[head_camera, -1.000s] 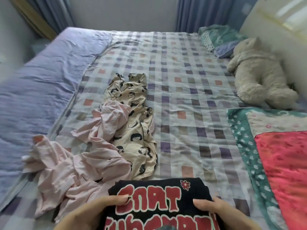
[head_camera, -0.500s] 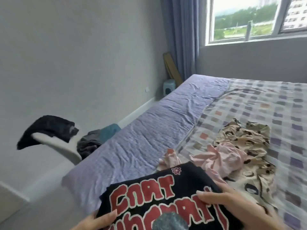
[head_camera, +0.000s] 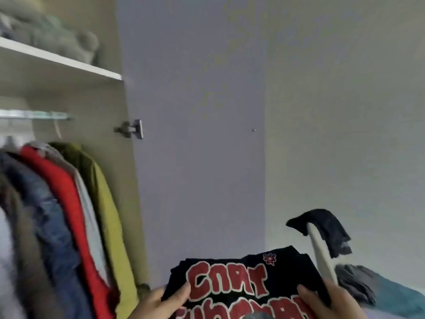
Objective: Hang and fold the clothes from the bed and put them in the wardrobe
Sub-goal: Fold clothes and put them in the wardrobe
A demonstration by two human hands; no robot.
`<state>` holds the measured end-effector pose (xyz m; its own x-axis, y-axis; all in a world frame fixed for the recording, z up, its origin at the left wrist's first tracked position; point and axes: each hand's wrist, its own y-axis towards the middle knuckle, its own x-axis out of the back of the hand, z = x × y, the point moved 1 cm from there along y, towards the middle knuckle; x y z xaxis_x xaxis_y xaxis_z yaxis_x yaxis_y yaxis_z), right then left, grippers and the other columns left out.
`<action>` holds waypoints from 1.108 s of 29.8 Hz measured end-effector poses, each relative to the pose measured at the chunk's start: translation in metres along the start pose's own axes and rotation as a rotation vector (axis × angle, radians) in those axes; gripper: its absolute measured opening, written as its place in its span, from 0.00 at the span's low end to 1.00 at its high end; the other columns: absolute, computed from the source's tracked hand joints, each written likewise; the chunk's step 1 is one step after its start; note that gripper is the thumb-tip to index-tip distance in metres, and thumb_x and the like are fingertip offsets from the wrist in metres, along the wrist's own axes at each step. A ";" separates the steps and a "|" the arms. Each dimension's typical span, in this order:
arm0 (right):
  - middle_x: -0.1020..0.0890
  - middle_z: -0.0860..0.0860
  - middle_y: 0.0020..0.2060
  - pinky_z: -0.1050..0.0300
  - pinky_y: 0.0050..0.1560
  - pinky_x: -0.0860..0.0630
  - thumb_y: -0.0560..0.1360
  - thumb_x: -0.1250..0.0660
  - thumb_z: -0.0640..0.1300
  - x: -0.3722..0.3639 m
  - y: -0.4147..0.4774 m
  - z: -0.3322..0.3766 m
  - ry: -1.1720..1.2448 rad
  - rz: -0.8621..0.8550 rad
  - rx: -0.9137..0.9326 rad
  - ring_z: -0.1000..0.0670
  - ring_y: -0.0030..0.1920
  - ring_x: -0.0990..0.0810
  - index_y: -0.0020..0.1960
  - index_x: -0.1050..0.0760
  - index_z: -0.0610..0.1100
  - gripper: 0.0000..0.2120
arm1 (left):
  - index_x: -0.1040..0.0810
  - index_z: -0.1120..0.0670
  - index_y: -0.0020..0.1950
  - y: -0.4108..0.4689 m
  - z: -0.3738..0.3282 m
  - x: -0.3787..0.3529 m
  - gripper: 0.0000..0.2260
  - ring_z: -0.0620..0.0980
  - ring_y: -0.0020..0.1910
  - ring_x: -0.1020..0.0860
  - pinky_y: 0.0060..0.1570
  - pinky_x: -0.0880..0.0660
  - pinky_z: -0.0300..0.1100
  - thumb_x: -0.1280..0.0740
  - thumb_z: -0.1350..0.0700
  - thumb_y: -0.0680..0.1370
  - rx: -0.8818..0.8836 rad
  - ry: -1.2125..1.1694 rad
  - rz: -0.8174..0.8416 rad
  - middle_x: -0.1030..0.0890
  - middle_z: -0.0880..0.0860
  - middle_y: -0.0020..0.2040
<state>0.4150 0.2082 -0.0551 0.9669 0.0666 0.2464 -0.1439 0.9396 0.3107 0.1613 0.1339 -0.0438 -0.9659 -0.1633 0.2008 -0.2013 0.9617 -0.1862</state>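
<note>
1. Folded black T-shirt held flat and low in front of me, long axis side to side.
2. Left grip and right grip each clamped on one end of it.
3. Open wardrobe lies left of the shirt, so my left grip is nearer.
4. Shelf sits well above; hanging clothes are near that grip.

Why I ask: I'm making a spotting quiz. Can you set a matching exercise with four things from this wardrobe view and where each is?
Things
1. black printed T-shirt
2. yellow-green garment
3. grey fluffy bundle
4. black cloth

Places
A. on the top shelf
B. draped over the white chair back
C. held by left hand and right hand
D. hanging from the rail, nearest the hinge

Pairs: 1-C, 2-D, 3-A, 4-B
</note>
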 end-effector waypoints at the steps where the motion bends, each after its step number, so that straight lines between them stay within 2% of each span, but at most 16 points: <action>1: 0.18 0.58 0.32 0.78 0.42 0.33 0.53 0.24 0.65 -0.014 0.016 0.013 -0.057 0.129 0.004 0.65 0.43 0.21 0.45 0.23 0.63 0.22 | 0.17 0.35 0.34 -0.009 0.004 0.023 0.18 0.33 0.47 0.22 0.44 0.30 0.25 0.26 0.30 0.50 -0.070 -0.040 -0.150 0.17 0.36 0.41; 2: 0.18 0.58 0.34 0.76 0.39 0.32 0.61 0.23 0.57 -0.041 0.031 0.035 -0.150 0.228 0.009 0.62 0.42 0.21 0.45 0.24 0.60 0.16 | 0.17 0.36 0.33 -0.029 0.006 0.049 0.17 0.31 0.46 0.23 0.42 0.31 0.24 0.26 0.29 0.51 -0.069 -0.068 -0.302 0.17 0.36 0.40; 3: 0.18 0.56 0.35 0.72 0.36 0.31 0.68 0.26 0.49 -0.044 0.037 0.043 -0.139 0.229 -0.005 0.59 0.41 0.20 0.45 0.24 0.55 0.09 | 0.16 0.38 0.36 -0.026 0.004 0.059 0.20 0.30 0.46 0.24 0.44 0.32 0.25 0.28 0.28 0.52 -0.117 -0.038 -0.327 0.18 0.35 0.40; 5: 0.17 0.54 0.32 0.69 0.32 0.31 0.73 0.31 0.43 -0.077 0.053 0.063 -0.137 0.348 0.094 0.59 0.37 0.19 0.43 0.22 0.48 0.01 | 0.18 0.44 0.45 -0.062 0.000 0.092 0.24 0.36 0.45 0.22 0.45 0.30 0.29 0.32 0.28 0.60 -0.096 -0.128 -0.486 0.17 0.36 0.39; 6: 0.17 0.53 0.29 0.68 0.30 0.31 0.74 0.32 0.42 -0.107 0.057 0.077 -0.112 0.423 0.163 0.59 0.33 0.20 0.41 0.22 0.47 0.03 | 0.19 0.45 0.46 -0.089 0.006 0.109 0.22 0.38 0.43 0.20 0.44 0.28 0.31 0.34 0.30 0.64 -0.054 -0.160 -0.504 0.17 0.38 0.38; 9: 0.17 0.52 0.28 0.62 0.33 0.31 0.74 0.32 0.43 -0.192 0.033 0.123 -0.072 0.677 0.280 0.56 0.33 0.19 0.39 0.22 0.44 0.05 | 0.19 0.47 0.46 -0.168 0.032 0.149 0.18 0.41 0.38 0.17 0.41 0.25 0.34 0.33 0.35 0.68 -0.008 -0.182 -0.806 0.16 0.43 0.37; 12: 0.15 0.55 0.34 0.64 0.36 0.28 0.74 0.31 0.42 -0.267 -0.006 0.156 0.068 0.910 0.371 0.54 0.40 0.17 0.44 0.21 0.47 0.01 | 0.18 0.49 0.46 -0.243 0.056 0.179 0.15 0.47 0.42 0.18 0.45 0.25 0.41 0.33 0.39 0.70 0.031 -0.187 -1.032 0.15 0.46 0.39; 15: 0.15 0.55 0.38 0.70 0.38 0.29 0.75 0.33 0.39 -0.312 -0.038 0.182 0.100 1.061 0.430 0.59 0.43 0.18 0.49 0.23 0.49 0.06 | 0.17 0.50 0.44 -0.289 0.052 0.198 0.08 0.50 0.44 0.18 0.53 0.25 0.46 0.33 0.46 0.74 0.070 -0.187 -1.211 0.15 0.49 0.42; 18: 0.19 0.53 0.42 0.62 0.42 0.26 0.75 0.36 0.39 -0.361 -0.085 0.225 0.090 1.185 0.517 0.56 0.44 0.20 0.52 0.29 0.49 0.08 | 0.19 0.53 0.44 -0.344 0.045 0.221 0.09 0.51 0.37 0.18 0.41 0.24 0.43 0.34 0.49 0.76 0.038 -0.099 -1.482 0.16 0.51 0.35; 20: 0.20 0.52 0.42 0.60 0.44 0.24 0.75 0.36 0.41 -0.386 -0.112 0.261 0.120 1.174 0.653 0.56 0.42 0.21 0.51 0.31 0.48 0.07 | 0.19 0.55 0.42 -0.371 0.029 0.243 0.12 0.54 0.35 0.18 0.39 0.24 0.44 0.35 0.49 0.77 -0.001 -0.059 -1.623 0.16 0.53 0.32; 22: 0.20 0.52 0.41 0.65 0.38 0.28 0.77 0.37 0.42 -0.404 -0.131 0.305 0.183 1.079 0.805 0.56 0.40 0.23 0.51 0.31 0.47 0.05 | 0.20 0.56 0.42 -0.389 0.008 0.269 0.12 0.53 0.35 0.19 0.36 0.26 0.43 0.36 0.49 0.78 -0.078 0.026 -1.747 0.17 0.53 0.31; 23: 0.21 0.50 0.42 0.63 0.36 0.30 0.77 0.37 0.43 -0.412 -0.136 0.328 0.194 0.993 0.871 0.53 0.40 0.23 0.52 0.30 0.45 0.05 | 0.21 0.55 0.41 -0.394 -0.006 0.283 0.12 0.51 0.34 0.20 0.33 0.27 0.42 0.37 0.49 0.78 -0.132 0.068 -1.795 0.18 0.52 0.32; 25: 0.21 0.44 0.48 0.56 0.42 0.30 0.78 0.39 0.44 -0.426 -0.137 0.369 0.176 0.805 0.970 0.44 0.48 0.23 0.56 0.31 0.41 0.09 | 0.24 0.53 0.39 -0.397 -0.036 0.308 0.11 0.48 0.33 0.22 0.31 0.29 0.40 0.38 0.50 0.79 -0.228 0.148 -1.859 0.20 0.51 0.34; 27: 0.22 0.40 0.53 0.52 0.45 0.31 0.78 0.40 0.44 -0.453 -0.135 0.412 0.139 0.710 0.957 0.38 0.53 0.24 0.58 0.34 0.39 0.12 | 0.27 0.54 0.36 -0.398 -0.064 0.349 0.13 0.50 0.34 0.24 0.31 0.30 0.40 0.39 0.51 0.80 -0.219 0.278 -1.922 0.24 0.51 0.34; 29: 0.24 0.38 0.56 0.52 0.46 0.33 0.78 0.41 0.44 -0.480 -0.129 0.440 0.072 0.712 0.890 0.36 0.56 0.25 0.60 0.36 0.38 0.14 | 0.29 0.56 0.36 -0.396 -0.082 0.388 0.15 0.54 0.36 0.25 0.32 0.32 0.43 0.40 0.51 0.80 -0.075 0.442 -1.969 0.25 0.54 0.35; 33: 0.25 0.37 0.61 0.51 0.56 0.29 0.79 0.41 0.46 -0.554 -0.132 0.412 -0.137 0.847 0.736 0.38 0.61 0.26 0.63 0.33 0.36 0.17 | 0.23 0.63 0.56 -0.380 -0.030 0.448 0.14 0.62 0.55 0.23 0.49 0.27 0.50 0.42 0.54 0.81 0.388 0.668 -1.944 0.21 0.63 0.55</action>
<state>-0.1882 -0.0907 0.1461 0.4741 0.5079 0.7192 -0.8749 0.1799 0.4497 -0.1899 -0.2983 0.1458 0.6623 -0.4993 0.5586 -0.7488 -0.4152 0.5167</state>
